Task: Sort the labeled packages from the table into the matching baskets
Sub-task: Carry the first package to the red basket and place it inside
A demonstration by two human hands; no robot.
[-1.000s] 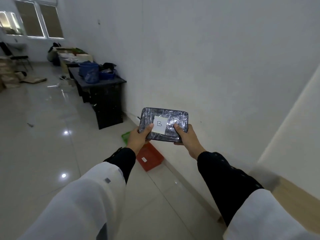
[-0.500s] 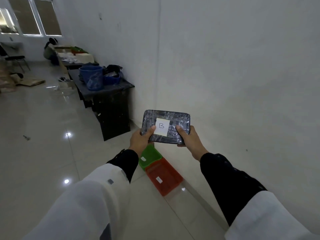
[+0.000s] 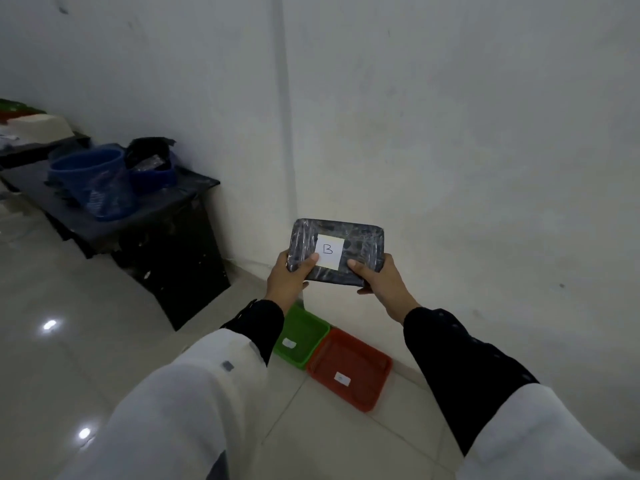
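I hold a flat package (image 3: 360,240) wrapped in dark shiny film, with a white label marked "B", out in front of me at chest height. My left hand (image 3: 289,282) grips its left end and my right hand (image 3: 379,282) grips its right end, thumbs on top. Below, on the floor against the wall, lie a green basket (image 3: 306,332) and a red basket (image 3: 356,362) side by side, each bearing a small white label that is too small to read. The green one is partly hidden behind my left forearm.
A black-covered table (image 3: 166,216) stands to the left along the white wall, carrying a blue bucket (image 3: 91,178), a blue basin (image 3: 154,178) and a dark bag. More cluttered tables stretch behind it. The glossy tiled floor (image 3: 69,341) spreads to the left.
The view has swung right and down toward the wall. The two baskets now sit closer and lower in view. Both hands keep the same grip on the package.
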